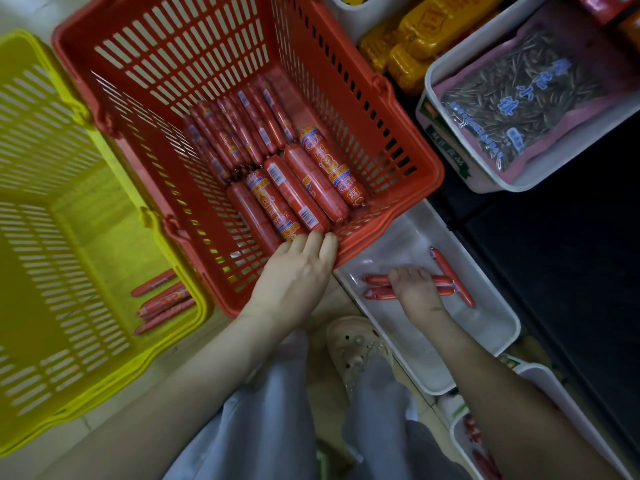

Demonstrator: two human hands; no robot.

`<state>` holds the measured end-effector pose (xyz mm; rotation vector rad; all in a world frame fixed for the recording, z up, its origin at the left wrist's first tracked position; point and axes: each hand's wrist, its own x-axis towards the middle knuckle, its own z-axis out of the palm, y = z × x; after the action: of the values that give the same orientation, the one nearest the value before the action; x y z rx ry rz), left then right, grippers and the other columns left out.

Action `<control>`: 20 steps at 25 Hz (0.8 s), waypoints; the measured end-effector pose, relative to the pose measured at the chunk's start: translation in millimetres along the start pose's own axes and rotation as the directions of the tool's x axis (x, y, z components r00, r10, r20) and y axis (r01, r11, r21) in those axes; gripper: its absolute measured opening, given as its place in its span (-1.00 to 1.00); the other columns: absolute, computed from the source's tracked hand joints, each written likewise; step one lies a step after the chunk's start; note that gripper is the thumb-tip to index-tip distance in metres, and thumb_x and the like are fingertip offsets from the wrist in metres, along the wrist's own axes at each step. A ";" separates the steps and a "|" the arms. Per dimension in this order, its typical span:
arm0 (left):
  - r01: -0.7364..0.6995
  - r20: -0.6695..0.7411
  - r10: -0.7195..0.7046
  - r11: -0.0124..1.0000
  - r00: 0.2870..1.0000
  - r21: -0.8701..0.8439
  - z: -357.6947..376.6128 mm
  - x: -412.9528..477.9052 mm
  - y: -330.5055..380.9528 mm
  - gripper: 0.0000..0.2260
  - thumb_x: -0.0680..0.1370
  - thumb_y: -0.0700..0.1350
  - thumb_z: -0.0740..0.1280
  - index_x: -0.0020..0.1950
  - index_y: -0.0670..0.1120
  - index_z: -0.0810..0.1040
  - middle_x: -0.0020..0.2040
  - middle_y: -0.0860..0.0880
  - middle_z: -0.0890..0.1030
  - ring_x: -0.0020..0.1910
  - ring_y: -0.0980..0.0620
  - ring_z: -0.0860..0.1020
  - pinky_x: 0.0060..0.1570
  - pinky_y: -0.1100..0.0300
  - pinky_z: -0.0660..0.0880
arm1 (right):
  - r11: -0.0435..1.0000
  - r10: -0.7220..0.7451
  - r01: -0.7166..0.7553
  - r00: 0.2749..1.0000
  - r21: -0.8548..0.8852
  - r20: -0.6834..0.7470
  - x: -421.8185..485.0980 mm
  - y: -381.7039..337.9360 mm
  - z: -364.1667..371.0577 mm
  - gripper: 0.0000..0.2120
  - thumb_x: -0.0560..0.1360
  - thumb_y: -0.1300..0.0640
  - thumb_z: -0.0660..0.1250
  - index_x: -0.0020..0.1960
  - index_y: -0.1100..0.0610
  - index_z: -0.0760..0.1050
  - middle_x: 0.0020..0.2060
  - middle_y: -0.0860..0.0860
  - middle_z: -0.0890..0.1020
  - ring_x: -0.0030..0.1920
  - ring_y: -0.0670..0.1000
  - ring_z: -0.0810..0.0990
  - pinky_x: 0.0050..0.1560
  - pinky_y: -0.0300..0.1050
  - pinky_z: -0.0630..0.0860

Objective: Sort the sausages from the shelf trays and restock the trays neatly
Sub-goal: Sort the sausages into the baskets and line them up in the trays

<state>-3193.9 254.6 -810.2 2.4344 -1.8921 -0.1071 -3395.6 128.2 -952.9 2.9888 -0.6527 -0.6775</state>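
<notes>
**Sausage sorting: one hand in the basket, one in the tray**

So the left hand (294, 271) is down inside the red basket (173, 46). Its fingers bend onto the near ends of the fat sausages (311, 188), which lie side by side at the front. Honestly can't tell if it's actually got hold of one or is just touching them. Behind those is a row of thin sausages (242, 133), packed tight.

The right hand (415, 289) is in the white tray (478, 327) just right of the basket. Its fingers are curled over a sausage pair (375, 279) lying side by side, gripping them around the middle. A third sausage (446, 268) sits at an angle across the pair's right ends.

The yellow basket (34, 133) on the left has a few loose sausages (162, 301) in its near corner. Up top right there's a tub with a seed bag (512, 98), next to some yellow packs (415, 39).
</notes>
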 end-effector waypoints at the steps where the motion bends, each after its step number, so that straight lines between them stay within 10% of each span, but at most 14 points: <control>1: -0.002 0.008 0.002 1.000 1.000 -0.023 0.4 0.8 -0.9 -0.82 0.47 -0.26 0.27 0.06 -0.18 0.47 -0.13 -0.13 0.56 -0.24 -0.13 0.56 -0.28 0.05 0.51 | 1.000 0.006 -0.005 0.998 0.010 -0.057 -5.8 2.7 -2.9 -0.60 0.01 0.38 0.55 -0.22 0.22 0.47 -0.42 0.12 0.54 -0.40 0.13 0.55 -0.30 -0.07 0.52; 6: 0.019 0.182 0.043 0.945 0.982 -0.327 -20.0 2.8 -10.7 -0.51 0.47 0.05 0.19 0.24 -0.26 0.48 0.16 -0.24 0.54 0.08 -0.23 0.57 0.07 -0.01 0.53 | 0.926 0.211 -0.137 0.961 0.351 -0.180 -42.0 23.4 -74.5 -0.65 0.16 0.38 0.49 -0.13 0.17 0.45 -0.27 0.11 0.57 -0.22 0.19 0.56 -0.12 0.03 0.43; 10: 0.206 0.210 -0.100 0.791 0.973 -0.576 -115.9 11.4 -12.1 -0.62 0.59 0.02 0.27 0.36 -0.11 0.44 0.31 -0.08 0.49 0.31 -0.03 0.43 0.27 0.27 0.25 | 0.206 0.602 -0.223 0.796 0.953 0.055 -74.0 34.5 -203.2 -0.77 0.35 0.23 0.43 -0.09 0.07 0.41 -0.33 0.05 0.54 -0.40 0.01 0.50 -0.42 -0.22 0.41; 15: 0.263 0.195 -0.180 0.546 0.964 -0.796 -253.1 -31.6 20.4 -0.79 0.62 0.10 0.16 0.19 0.14 0.50 0.09 0.07 0.61 0.05 0.02 0.59 0.13 0.08 0.50 | -0.226 0.575 0.192 0.817 0.955 -0.028 -147.1 6.1 -377.4 -0.79 0.47 0.40 0.33 -0.23 0.14 0.47 -0.45 0.06 0.50 -0.49 0.01 0.50 -0.51 -0.26 0.40; 20: 0.179 0.156 -0.124 0.207 0.980 -0.962 -335.6 -113.8 72.0 -0.45 0.33 0.49 0.22 0.14 0.16 0.47 0.04 0.03 0.62 0.03 0.03 0.60 0.17 -0.05 0.50 | -0.455 0.337 0.338 0.922 0.824 -0.192 -230.8 -61.8 -466.2 -0.93 0.42 0.32 0.32 -0.11 0.21 0.50 -0.38 0.09 0.58 -0.39 0.05 0.56 -0.34 -0.06 0.56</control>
<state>-3261.4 347.8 -467.5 1.5845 -0.9165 -1.0382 -3367.2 238.4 -441.6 3.8980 -2.1830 2.0151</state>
